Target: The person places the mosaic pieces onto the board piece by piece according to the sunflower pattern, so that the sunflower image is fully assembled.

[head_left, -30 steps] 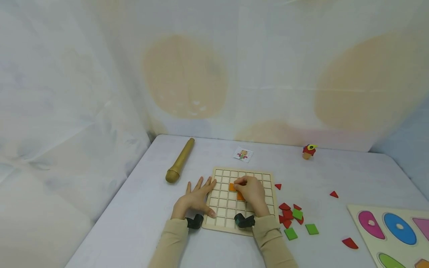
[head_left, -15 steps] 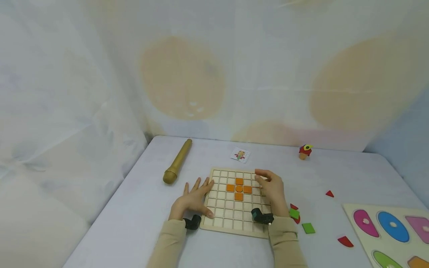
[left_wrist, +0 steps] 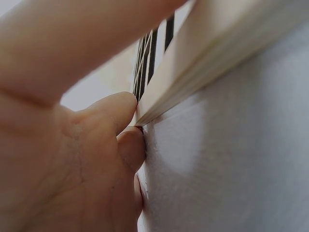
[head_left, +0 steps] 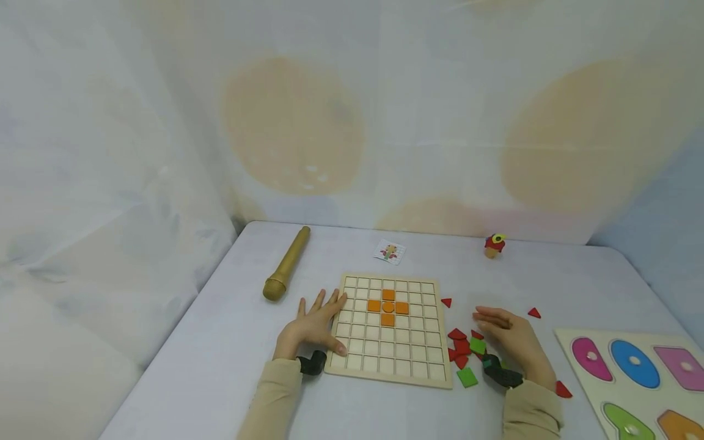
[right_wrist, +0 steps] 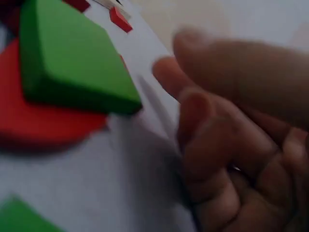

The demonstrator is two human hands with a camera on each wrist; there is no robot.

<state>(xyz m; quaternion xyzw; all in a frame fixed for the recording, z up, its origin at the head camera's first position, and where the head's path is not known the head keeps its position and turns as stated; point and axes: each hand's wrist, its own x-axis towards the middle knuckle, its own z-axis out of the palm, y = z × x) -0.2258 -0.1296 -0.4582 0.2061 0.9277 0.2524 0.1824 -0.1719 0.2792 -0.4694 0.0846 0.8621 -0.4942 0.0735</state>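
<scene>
A wooden grid board (head_left: 403, 349) lies flat on the table. On it, orange square tiles (head_left: 387, 319) form a cross around an orange round tile (head_left: 388, 307). My left hand (head_left: 308, 330) rests with spread fingers on the board's left edge, its thumb over the lower left corner. Off the board's right side, my right hand (head_left: 514, 341) hovers with loosely bent fingers; the right wrist view shows nothing between thumb and fingers. Beside it a green square tile (right_wrist: 77, 58) lies on a red tile (right_wrist: 43, 121), part of a small pile of red tiles (head_left: 461, 347).
A gold toy microphone (head_left: 288, 263) lies at the back left. A pattern card (head_left: 390, 251) lies behind the board, and a red parrot figure (head_left: 494, 245) stands at the back right. A knobbed shape puzzle (head_left: 599, 391) occupies the right front. Loose red triangles (head_left: 534, 313) lie about.
My right hand has left the orange tiles and moved right, past the board's edge, to beside the red and green pile. My left hand stays on the board's left edge.
</scene>
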